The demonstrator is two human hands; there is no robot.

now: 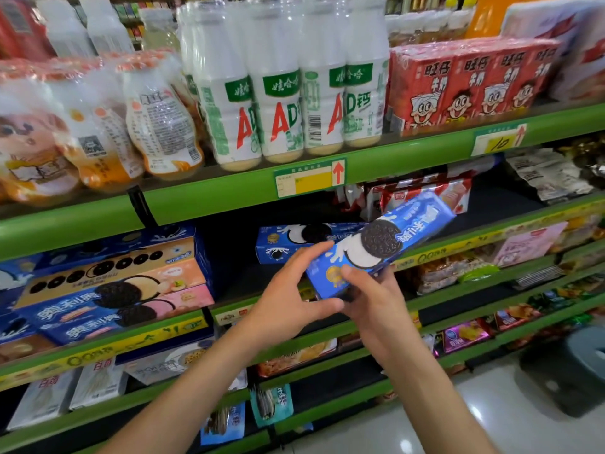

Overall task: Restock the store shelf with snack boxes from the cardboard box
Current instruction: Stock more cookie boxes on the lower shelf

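Both hands' grip [330, 290] hides blue cookie box's [393, 237] near end.

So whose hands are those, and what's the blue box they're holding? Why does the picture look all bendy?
Those hands belong to a person who works in a shop. A small camera sits on their head, looking forward and down, so you see what they see. Its wide lens makes the straight shelves look curved.

The left hand and the right hand both hold one end of a blue cookie box, tilted up to the right, with a black-and-white sandwich cookie printed on it. It is in front of the green shelf, not on it yet.

Another blue box already lies on that shelf, behind the hands. To the left are bigger cookie boxes. On the shelf above stand white drink bottles and red milk cartons.
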